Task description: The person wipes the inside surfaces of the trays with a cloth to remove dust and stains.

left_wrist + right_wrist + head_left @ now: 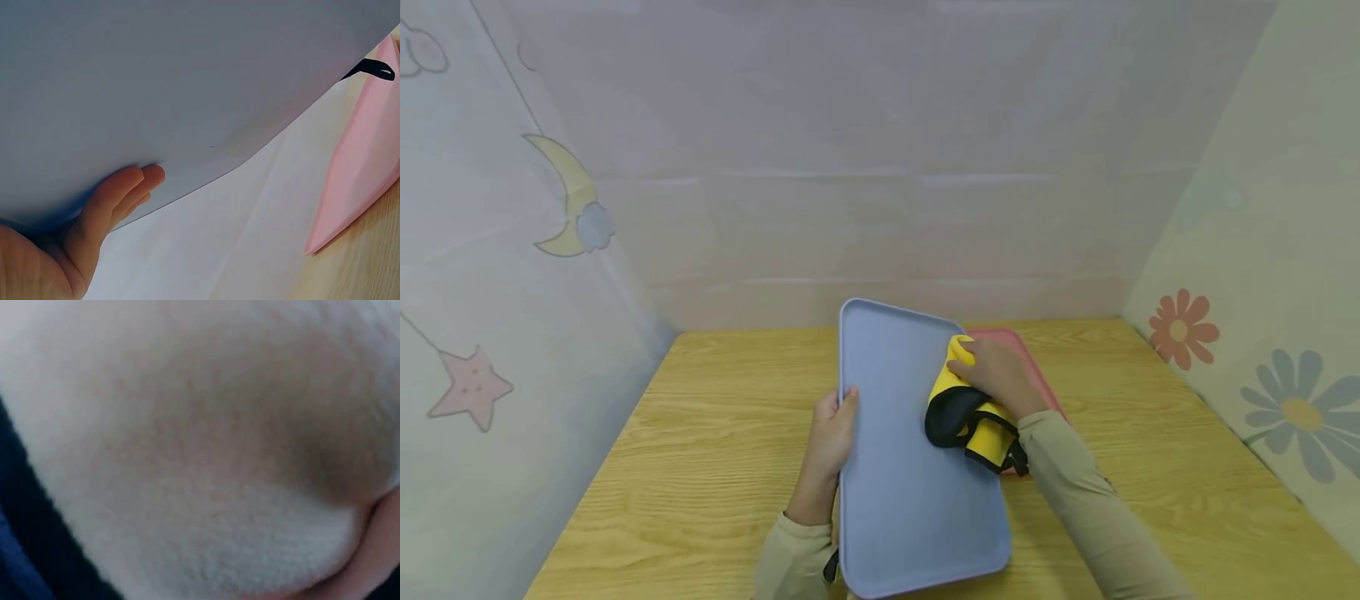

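A blue tray [917,500] is raised and tilted above the table. My left hand [833,437] grips its left edge, thumb on the upper face; in the left wrist view, the left hand's fingers [115,194] lie against the underside. Over the tray's right side, my right hand [996,371] pinches a soft yellow fabric item with black trim [946,417] by its upper end. A black strap piece [1017,458] hangs at its lower right. What exactly the item is I cannot tell. The right wrist view holds only a blurred close-up of skin and dark edges.
A pink tray [1033,371] lies on the wooden table [700,467], partly hidden behind the blue tray and right arm. Patterned cloth walls [887,225] enclose the table at the back and both sides.
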Demonstrator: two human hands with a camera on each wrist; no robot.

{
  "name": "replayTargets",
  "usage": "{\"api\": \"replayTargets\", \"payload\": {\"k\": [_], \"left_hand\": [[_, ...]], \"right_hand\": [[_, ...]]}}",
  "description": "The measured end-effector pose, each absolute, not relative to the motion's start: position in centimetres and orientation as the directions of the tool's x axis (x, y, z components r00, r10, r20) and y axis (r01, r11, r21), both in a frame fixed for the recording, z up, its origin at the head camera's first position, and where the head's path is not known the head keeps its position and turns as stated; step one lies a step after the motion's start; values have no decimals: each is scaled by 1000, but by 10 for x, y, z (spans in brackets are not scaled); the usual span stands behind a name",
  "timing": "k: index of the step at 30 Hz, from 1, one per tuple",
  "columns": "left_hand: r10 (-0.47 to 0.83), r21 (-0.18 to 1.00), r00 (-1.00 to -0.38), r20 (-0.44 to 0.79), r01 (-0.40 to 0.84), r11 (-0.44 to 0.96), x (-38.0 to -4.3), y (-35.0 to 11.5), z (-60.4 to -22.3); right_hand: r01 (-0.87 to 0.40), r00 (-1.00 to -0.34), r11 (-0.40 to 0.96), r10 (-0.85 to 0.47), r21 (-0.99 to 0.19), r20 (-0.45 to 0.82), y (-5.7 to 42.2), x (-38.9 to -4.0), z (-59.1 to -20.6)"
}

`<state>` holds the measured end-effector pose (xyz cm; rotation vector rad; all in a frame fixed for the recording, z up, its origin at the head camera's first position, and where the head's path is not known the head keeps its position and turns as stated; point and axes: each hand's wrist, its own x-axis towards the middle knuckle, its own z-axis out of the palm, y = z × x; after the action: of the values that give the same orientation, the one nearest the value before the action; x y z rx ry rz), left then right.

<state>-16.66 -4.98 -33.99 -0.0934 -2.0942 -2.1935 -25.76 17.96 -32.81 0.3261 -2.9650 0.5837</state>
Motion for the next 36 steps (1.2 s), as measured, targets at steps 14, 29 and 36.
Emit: {"api": "replayTargets", "payload": {"k": [14,29,36], "left_hand": [[-6,987,-991,135,135,-91,-168,-47,-345],[-27,990,-993,117,119,-73,-172,-43,-350],[-52,990,-990,130,132,-47,-170,-42,-348]], "right_hand": [[-271,-962,856,-228,-441,148,148,-245,-324],[-400,-902,848,-297,-348,313,95,-227,-313],[-425,-888,838,-311,-344,339,75,-218,-303]]}}
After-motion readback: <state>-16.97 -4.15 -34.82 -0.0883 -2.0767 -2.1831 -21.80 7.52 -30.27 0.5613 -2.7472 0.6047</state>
